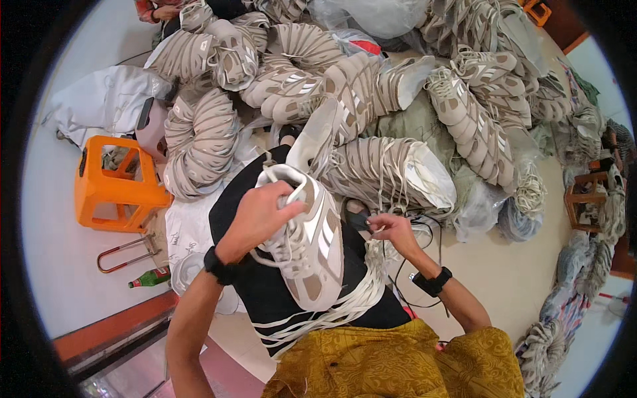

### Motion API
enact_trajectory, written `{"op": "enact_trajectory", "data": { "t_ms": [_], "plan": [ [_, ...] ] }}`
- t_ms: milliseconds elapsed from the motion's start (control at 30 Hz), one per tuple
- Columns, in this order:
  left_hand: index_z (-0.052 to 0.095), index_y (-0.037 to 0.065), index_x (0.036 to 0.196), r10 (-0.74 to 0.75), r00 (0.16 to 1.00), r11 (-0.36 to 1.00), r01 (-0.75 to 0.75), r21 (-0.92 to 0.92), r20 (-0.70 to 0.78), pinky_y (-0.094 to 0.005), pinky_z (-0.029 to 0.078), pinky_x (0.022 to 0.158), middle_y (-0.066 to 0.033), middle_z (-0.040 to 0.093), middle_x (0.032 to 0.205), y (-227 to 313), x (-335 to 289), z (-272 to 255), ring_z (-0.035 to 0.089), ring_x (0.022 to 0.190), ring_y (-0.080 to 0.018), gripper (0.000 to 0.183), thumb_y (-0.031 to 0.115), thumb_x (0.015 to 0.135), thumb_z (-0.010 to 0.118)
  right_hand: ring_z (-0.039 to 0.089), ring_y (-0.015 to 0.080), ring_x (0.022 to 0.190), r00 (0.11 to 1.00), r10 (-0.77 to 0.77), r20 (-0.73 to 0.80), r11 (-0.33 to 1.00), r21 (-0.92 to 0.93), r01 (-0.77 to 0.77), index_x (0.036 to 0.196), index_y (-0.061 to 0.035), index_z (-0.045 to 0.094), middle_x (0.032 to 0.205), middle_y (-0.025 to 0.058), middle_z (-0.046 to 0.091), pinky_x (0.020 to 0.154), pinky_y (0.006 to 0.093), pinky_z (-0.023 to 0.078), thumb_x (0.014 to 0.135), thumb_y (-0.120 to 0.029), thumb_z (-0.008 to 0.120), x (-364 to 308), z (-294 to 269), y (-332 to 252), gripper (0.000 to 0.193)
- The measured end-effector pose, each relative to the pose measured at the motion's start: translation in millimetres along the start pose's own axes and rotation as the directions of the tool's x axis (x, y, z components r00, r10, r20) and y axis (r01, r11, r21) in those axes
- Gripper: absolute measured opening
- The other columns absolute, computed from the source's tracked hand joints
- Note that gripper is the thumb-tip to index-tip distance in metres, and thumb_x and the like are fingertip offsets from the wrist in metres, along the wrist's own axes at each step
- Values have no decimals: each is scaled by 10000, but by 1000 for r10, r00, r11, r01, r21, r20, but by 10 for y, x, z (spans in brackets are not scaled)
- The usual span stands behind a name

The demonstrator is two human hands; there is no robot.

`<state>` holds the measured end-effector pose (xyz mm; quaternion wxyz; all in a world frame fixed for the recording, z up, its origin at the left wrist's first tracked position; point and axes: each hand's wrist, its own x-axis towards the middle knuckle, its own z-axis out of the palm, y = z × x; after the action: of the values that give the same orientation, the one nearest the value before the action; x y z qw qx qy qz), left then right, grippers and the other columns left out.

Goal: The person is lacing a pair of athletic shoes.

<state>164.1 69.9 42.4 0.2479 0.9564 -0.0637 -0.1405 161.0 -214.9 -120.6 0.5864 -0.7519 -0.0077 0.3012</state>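
A beige and white sneaker (312,249) with brown panels lies over my black-clad lap, its toe pointing toward me. My left hand (262,215) is closed on its upper, with the thumb across the tongue near the collar. Part of its lace (292,245) runs through the eyelets, and a loose loop hangs at the left side. To the right of the shoe, my right hand (396,233) is raised with its fingertips pinched together; whatever is between them is too small to make out. Below it, a bundle of off-white laces (352,302) drapes over my lap.
Long nested rows of similar sneakers (391,169) are heaped ahead. An orange stool (119,186) stands at left, near a green bottle (149,277) and a metal U-shaped bar (126,255). A dark cable (398,278) hangs by my right arm. Another person's hand (166,12) shows at far left.
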Motion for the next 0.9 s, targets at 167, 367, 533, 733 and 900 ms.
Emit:
{"op": "enact_trajectory", "data": {
  "t_ms": [167,367,533,733,900],
  "plan": [
    [588,19,927,-376,899,848,237,-474,-223,-207,394,625,2,555,772,-163,-551,-631,480,667,-63,217,139,769,501,581,201,775,985,-173,-20,969,-181,167,901,-4,614,834,75,611,702,305,458,585,0,646,238,-10,-71,317],
    [551,-25,994,-446,797,744,78,-664,-406,-205,411,687,-21,578,861,-573,-911,-1097,517,740,-76,300,233,851,498,485,207,986,351,-834,425,-115,-757,644,859,-81,571,865,82,564,808,333,355,656,-108,564,1310,412,-886,204],
    [531,-34,1054,-498,786,604,10,-797,-368,-232,405,768,-52,572,953,-708,-960,-979,524,837,-102,320,214,855,496,544,200,831,596,-548,587,-293,-802,521,694,-131,580,706,40,578,742,323,361,704,-176,512,1995,706,-855,83],
    [535,-33,1023,-459,738,553,-199,-809,-495,-220,379,790,-38,563,942,-762,-930,-809,504,849,-87,265,125,818,481,551,225,582,603,-723,338,42,-849,526,576,-88,547,595,38,560,555,342,424,647,-167,580,1838,322,-1183,111],
    [528,-26,1020,-372,715,556,-339,-759,-592,-229,378,799,-31,562,927,-539,-861,-721,502,841,-87,256,90,794,499,531,203,531,648,-735,198,507,-474,720,715,-10,611,624,65,585,513,292,422,585,-101,658,1010,121,-1982,165]
  ]
}}
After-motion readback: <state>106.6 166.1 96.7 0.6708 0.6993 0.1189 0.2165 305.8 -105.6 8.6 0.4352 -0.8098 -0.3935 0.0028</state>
